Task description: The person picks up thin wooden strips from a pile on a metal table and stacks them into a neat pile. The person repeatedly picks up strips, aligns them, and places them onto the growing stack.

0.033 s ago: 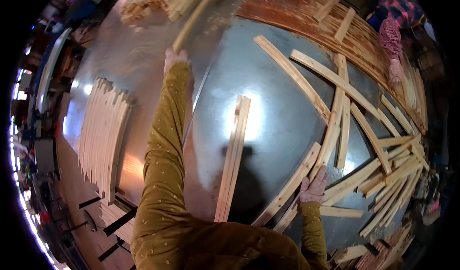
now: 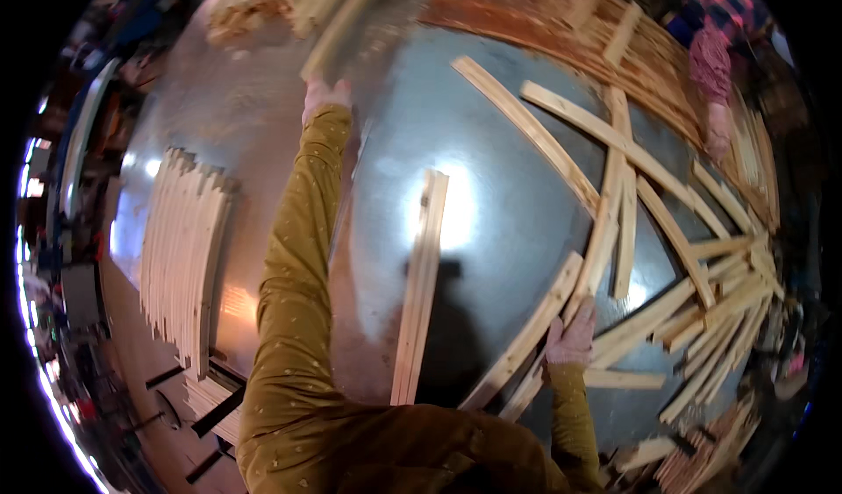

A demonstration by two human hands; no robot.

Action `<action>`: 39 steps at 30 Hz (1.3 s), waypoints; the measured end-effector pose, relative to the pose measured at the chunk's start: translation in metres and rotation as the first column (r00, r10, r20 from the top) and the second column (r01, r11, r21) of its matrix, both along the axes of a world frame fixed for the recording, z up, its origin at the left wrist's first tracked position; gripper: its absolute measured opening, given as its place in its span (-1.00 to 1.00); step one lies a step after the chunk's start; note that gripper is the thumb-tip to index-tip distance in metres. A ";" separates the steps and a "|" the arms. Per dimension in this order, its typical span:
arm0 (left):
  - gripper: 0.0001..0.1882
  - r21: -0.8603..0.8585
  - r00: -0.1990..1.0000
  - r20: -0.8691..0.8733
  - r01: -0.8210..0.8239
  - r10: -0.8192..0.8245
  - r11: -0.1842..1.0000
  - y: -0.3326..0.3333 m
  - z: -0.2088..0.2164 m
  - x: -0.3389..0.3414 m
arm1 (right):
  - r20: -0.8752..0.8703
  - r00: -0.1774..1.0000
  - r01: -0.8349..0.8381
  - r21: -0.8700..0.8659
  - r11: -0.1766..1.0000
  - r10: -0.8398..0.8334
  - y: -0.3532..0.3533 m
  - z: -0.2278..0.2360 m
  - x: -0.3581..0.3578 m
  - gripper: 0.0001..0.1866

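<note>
My left hand (image 2: 324, 99) reaches far forward, its fingers apart at the near end of a long wooden strip (image 2: 346, 21). A fingertip seems to touch that end, though both are blurred. My right hand (image 2: 570, 341) grips the lower end of a pale wooden board (image 2: 603, 240), thumb on one side and fingers on the other. Another board (image 2: 531, 332) lies just left of that hand. Between my arms, two narrow boards (image 2: 421, 292) lie side by side on the metal table (image 2: 368, 266).
Stacked strips (image 2: 254, 7) lie at the far left, and a row of strips (image 2: 184, 257) at left. Several loose boards (image 2: 710, 292) cross in a pile at right. A worn brown wooden sheet (image 2: 526, 38) spans the far side, where another person's arm (image 2: 715, 64) shows.
The view has shifted slightly, moving the scene left and up. The far strip has slid a little away from my left hand. My right hand keeps its place on the board.
</note>
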State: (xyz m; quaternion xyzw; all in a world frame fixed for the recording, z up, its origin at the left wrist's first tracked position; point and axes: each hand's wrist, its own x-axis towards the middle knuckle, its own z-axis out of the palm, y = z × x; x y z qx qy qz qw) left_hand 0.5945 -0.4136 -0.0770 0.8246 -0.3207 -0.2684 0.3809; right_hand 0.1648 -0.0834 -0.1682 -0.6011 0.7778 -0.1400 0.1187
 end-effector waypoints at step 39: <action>-0.55 0.434 0.388 -0.166 0.855 -0.907 0.286 0.227 0.037 -0.210 | -0.152 0.988 -0.030 -0.431 0.902 -0.040 -0.085 0.098 -0.063 -0.21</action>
